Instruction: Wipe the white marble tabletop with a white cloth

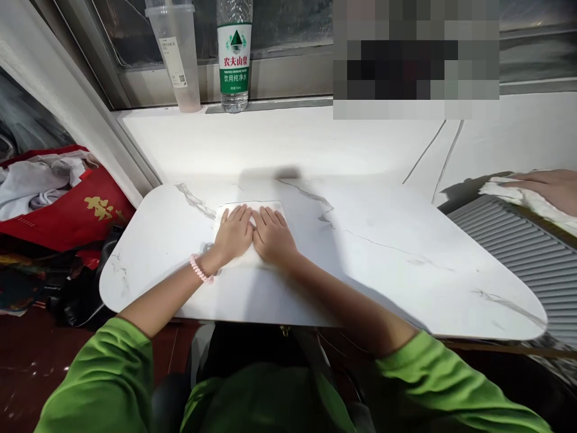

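Soft, matt white cloth [220, 216] sits on a smooth, glossy marble-look tabletop [383, 252] with grey veins. On the sill stand a clear plastic bottle [234, 54] and a cloudy plastic cup [177, 60].

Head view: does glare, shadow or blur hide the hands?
Head view: sharp, no glare; left hand and right hand show clearly on the white folded cloth; soft shadow just beyond them; lines bow near the edges; pixelated block top right.

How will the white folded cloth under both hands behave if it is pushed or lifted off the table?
The white cloth lies flat and thin under the left hand and right hand, so it is probably floppy and light. The table looks glossy, so it would likely slide easily.
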{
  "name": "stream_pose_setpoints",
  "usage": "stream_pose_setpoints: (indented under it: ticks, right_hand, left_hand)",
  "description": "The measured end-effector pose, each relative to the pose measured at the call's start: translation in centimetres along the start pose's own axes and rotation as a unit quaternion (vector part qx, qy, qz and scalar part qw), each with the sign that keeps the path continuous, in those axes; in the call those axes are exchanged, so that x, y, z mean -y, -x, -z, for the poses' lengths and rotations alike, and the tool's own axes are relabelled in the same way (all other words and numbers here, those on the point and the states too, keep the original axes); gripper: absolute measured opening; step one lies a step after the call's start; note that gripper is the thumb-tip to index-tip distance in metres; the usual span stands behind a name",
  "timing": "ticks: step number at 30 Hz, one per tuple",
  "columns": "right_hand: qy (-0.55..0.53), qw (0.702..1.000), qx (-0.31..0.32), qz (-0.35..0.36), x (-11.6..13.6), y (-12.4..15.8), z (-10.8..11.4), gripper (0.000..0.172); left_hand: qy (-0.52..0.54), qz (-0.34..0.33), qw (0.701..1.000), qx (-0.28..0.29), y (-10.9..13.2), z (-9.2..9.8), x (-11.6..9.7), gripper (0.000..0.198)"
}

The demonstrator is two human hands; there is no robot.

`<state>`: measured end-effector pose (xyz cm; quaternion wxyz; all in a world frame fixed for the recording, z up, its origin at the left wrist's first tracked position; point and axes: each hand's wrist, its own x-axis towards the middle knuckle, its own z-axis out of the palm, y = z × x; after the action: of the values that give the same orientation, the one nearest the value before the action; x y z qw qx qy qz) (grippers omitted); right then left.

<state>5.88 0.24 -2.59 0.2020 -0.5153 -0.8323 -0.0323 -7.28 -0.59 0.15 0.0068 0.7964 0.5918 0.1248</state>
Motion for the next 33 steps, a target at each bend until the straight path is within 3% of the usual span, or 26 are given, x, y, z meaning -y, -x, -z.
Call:
stream_pose_setpoints:
  ticks: [4,8,12,20,24,29,33]
  right_hand:
    - [0.016,1.0,0.014,-0.001,-0.4,5.7,2.5,0.052]
    - [0.005,0.999,0.029,-0.017,-0.9,8.1,4.0,0.051]
    - [-0.014,0.998,0.05,-0.044,-1.9,6.2,4.1,0.048]
    - [-0.037,0.996,0.072,-0.045,-7.5,-3.3,2.4,0.057]
    - [-0.038,0.994,0.065,-0.076,-9.6,-5.7,1.5,0.056]
    - [-0.041,0.992,0.071,-0.092,-9.6,-4.8,1.8,0.056]
    - [-0.018,0.993,0.067,-0.094,-10.5,-0.8,3.0,0.056]
  left_hand:
    - [0.019,-0.023,0.999,0.012,4.0,-0.1,-4.1,0.051]
    - [0.026,-0.042,0.998,0.034,5.1,0.2,-5.8,0.051]
    - [0.019,-0.077,0.996,0.034,2.6,0.4,-5.2,0.048]
    - [0.006,-0.04,0.999,0.016,-8.0,-1.7,-3.8,0.049]
    - [0.014,-0.035,0.999,0.013,-11.5,-2.8,-3.8,0.05]
    - [0.029,-0.029,0.999,0.015,-11.5,-3.1,-4.2,0.052]
    - [0.05,-0.045,0.997,0.027,-9.3,-3.1,-7.4,0.052]
